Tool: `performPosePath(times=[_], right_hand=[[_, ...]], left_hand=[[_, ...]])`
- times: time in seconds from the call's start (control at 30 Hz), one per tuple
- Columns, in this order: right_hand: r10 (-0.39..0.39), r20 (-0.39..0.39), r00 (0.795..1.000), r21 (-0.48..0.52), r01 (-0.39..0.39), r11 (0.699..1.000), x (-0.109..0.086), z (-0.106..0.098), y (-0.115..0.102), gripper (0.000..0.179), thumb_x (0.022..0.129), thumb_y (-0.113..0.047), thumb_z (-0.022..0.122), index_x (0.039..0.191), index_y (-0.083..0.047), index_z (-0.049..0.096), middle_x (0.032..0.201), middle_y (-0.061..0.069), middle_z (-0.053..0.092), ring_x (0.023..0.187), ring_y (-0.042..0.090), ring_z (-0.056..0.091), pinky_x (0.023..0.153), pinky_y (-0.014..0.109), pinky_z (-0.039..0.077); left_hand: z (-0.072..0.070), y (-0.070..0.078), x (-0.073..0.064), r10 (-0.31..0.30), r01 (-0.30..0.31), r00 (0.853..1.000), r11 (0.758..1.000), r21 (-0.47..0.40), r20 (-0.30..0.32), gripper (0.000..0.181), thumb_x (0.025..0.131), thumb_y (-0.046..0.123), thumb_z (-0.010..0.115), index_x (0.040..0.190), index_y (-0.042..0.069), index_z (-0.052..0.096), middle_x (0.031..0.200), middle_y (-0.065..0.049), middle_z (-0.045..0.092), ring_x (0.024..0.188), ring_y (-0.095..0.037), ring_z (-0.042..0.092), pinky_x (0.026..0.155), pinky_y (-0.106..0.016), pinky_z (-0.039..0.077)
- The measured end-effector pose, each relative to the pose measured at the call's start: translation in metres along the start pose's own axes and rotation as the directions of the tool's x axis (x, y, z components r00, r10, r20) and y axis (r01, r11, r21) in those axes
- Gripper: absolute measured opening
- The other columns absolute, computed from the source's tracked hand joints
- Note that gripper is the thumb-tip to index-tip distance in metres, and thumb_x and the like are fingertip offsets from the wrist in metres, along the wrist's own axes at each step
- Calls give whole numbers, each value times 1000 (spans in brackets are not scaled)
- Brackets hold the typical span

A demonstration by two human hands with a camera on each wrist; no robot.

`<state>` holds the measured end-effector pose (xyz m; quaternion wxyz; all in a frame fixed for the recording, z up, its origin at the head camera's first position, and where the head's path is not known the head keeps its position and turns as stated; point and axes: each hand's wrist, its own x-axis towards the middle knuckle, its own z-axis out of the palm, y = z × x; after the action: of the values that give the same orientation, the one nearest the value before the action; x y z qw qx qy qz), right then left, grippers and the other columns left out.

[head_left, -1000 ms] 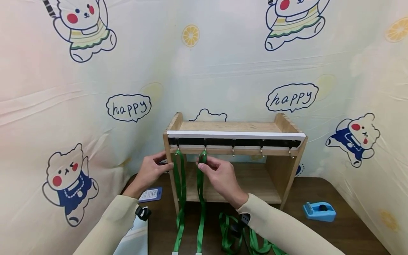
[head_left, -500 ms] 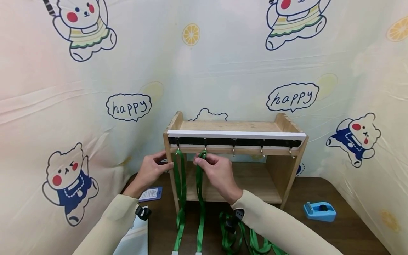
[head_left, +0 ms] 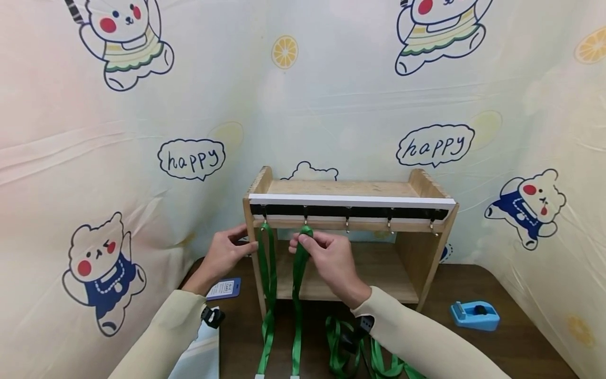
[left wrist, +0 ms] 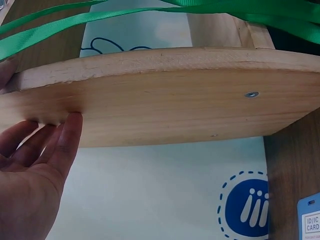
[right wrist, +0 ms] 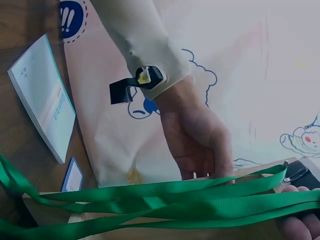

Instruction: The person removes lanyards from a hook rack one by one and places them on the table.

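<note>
A wooden shelf (head_left: pixel 341 188) carries a black strip (head_left: pixel 326 211) with several small metal hooks along its front. My left hand (head_left: pixel 224 258) grips the shelf's left side panel (left wrist: pixel 175 107), thumb at the front edge and fingertips against the outer face. Just below the second hook, my right hand (head_left: pixel 331 258) pinches the top of a green lanyard (head_left: pixel 298 284) between thumb and fingers. Whether its loop sits on the hook is hidden by the fingers. Another green lanyard (head_left: pixel 267 263) hangs from the first hook, close beside my left thumb.
More green lanyards (head_left: pixel 337 347) lie heaped on the dark table under my right forearm. A blue tape dispenser (head_left: pixel 475 315) stands at the right. Left of the shelf are a blue ID card holder (head_left: pixel 224 289) and a pale booklet (right wrist: pixel 44 97).
My right hand dips a little left, then shifts back right, with the lanyard's top between its fingers. My left hand stays on the side panel.
</note>
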<state>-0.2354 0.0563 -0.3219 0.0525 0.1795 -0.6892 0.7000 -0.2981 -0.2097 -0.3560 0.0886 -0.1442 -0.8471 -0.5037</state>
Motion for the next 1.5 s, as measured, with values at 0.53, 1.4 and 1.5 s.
performPosePath(times=[0.53, 1.4, 1.5], right_hand=[[-61, -44, 997, -2, 61, 998, -23, -22, 29, 26, 100, -24, 65, 114, -5, 75, 113, 15, 77, 102, 22, 77, 94, 32, 58], [167, 75, 983, 4, -168, 986, -81, -18, 78, 37, 98, -28, 67, 119, 2, 72, 112, 19, 76, 99, 21, 77, 89, 26, 59], [185, 103, 977, 46, -191, 981, -87, -15, 82, 36, 98, -25, 67, 120, 4, 71, 114, 22, 75, 100, 23, 77, 89, 27, 59]], left_hand=[[-1, 1, 0, -5, 5, 1000, 1000, -11, 14, 60, 93, 28, 73, 148, 11, 53, 144, -20, 59, 127, -37, 58, 99, -52, 56], [-2, 0, 0, 8, -8, 1000, 1000, -4, 13, 62, 94, 27, 73, 149, 10, 51, 144, -20, 59, 128, -38, 58, 99, -49, 57], [-2, 0, 0, 12, -12, 1000, 1000, 1, 11, 62, 94, 27, 73, 149, 9, 51, 143, -21, 59, 127, -37, 59, 98, -48, 58]])
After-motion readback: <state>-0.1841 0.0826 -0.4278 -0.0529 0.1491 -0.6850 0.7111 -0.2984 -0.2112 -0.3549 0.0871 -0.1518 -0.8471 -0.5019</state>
